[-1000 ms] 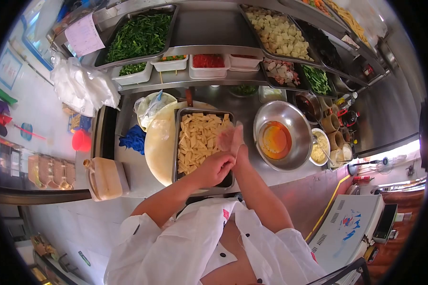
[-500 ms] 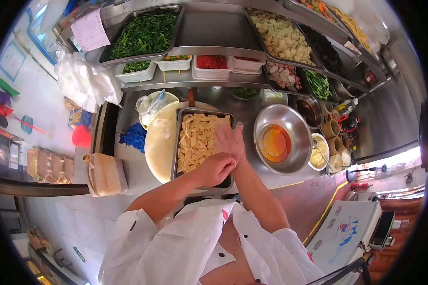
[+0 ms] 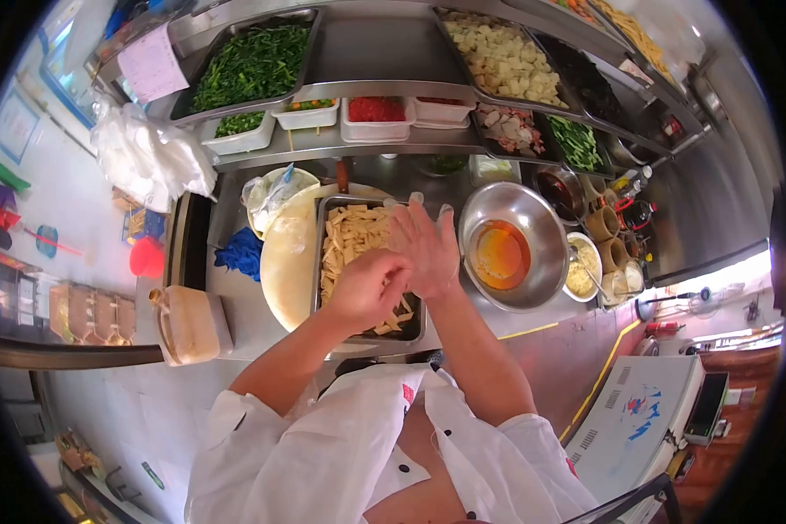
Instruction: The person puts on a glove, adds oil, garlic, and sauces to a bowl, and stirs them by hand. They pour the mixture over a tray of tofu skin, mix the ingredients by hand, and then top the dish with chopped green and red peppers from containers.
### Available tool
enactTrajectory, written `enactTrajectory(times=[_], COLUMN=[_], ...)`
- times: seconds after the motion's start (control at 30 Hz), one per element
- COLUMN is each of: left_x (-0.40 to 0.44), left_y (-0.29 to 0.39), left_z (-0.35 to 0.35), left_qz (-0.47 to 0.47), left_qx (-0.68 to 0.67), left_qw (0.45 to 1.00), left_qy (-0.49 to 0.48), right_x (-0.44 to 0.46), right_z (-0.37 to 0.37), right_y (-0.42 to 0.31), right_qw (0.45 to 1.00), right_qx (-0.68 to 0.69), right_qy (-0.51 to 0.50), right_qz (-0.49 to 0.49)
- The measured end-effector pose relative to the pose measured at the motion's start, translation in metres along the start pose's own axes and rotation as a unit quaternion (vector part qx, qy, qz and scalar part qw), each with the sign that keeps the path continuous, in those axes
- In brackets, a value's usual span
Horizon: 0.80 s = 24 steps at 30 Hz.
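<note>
My right hand (image 3: 426,249) is spread over the right part of a metal tray (image 3: 417,334) of pale cut strips (image 3: 348,231). A thin clear glove seems to cover it, loose at the fingertips. Beside its palm, on the left, is my left hand (image 3: 369,286), its fingers curled together above the strips; whatever they may pinch is too small to make out. Right of the hands stands a steel bowl (image 3: 535,286) with orange-yellow liquid (image 3: 499,253).
A round pale board (image 3: 284,271) lies partly under the tray. Left of it are a blue cloth (image 3: 238,253) and a plastic jug (image 3: 190,327). A small bowl of yellowish food (image 3: 582,269) sits at right. Trays of greens (image 3: 255,65) and pale cubes (image 3: 506,61) fill the shelf above.
My right hand's fingers have spread wider and point up over the tray. My left hand has shifted up and left, from the right wrist to beside the palm.
</note>
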<state>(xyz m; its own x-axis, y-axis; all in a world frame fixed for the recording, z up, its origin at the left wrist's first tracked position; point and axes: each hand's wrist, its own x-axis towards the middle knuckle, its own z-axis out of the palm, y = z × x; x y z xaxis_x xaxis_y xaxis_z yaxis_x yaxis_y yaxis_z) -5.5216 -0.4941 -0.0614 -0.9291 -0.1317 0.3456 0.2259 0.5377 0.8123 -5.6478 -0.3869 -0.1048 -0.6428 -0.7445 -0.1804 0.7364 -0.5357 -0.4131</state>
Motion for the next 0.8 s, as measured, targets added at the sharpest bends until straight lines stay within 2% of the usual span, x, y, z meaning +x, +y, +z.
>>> enactTrajectory(times=[0.07, 0.13, 0.17, 0.23, 0.33, 0.47, 0.53, 0.67, 0.73, 0.77, 0.8], left_x=[-0.006, -0.008, -0.007, -0.006, -0.006, -0.01, -0.008, -0.01, -0.01, -0.009, -0.009], left_y=[0.009, 0.023, 0.022, 0.014, 0.008, 0.002, 0.004, 0.002, 0.003, 0.004, 0.005], left_z=[0.003, 0.017, 0.024, 0.037, 0.04, 0.041, 0.036, 0.033, 0.035, 0.035, 0.035], left_qz=[-0.028, 0.049, 0.052, 0.025, 0.011, 0.01, 0.048, 0.048, 0.061, 0.064, 0.077], left_qx=[-0.004, 0.058, 0.057, 0.059, -0.009, -0.006, -0.009, -0.049, -0.041, -0.041, -0.021], left_qw=[1.0, 0.994, 0.994, 0.991, 0.995, 0.996, 0.997, 0.998, 0.997, 0.997, 0.996], left_qy=[0.002, 0.077, 0.072, 0.113, 0.097, 0.088, 0.06, 0.002, -0.016, -0.017, -0.032], right_x=[-0.001, 0.006, 0.009, 0.011, 0.018, 0.018, 0.011, 0.009, 0.01, 0.01, 0.009], right_z=[0.003, 0.003, 0.004, 0.007, -0.009, -0.004, 0.01, -0.003, -0.017, -0.024, -0.02], right_y=[0.006, 0.012, 0.015, 0.017, 0.015, 0.013, 0.005, 0.006, 0.01, 0.013, 0.015], right_qw=[0.999, 0.977, 0.977, 0.933, 0.92, 0.918, 0.91, 0.893, 0.945, 0.945, 0.967], right_qx=[-0.026, -0.142, -0.139, -0.242, -0.254, -0.231, -0.272, -0.365, -0.207, -0.206, -0.174], right_qy=[0.018, 0.136, 0.138, 0.245, 0.278, 0.297, 0.303, 0.257, 0.254, 0.253, 0.164], right_qz=[-0.031, -0.085, -0.089, -0.107, -0.11, -0.123, -0.076, -0.063, -0.026, -0.028, -0.081])
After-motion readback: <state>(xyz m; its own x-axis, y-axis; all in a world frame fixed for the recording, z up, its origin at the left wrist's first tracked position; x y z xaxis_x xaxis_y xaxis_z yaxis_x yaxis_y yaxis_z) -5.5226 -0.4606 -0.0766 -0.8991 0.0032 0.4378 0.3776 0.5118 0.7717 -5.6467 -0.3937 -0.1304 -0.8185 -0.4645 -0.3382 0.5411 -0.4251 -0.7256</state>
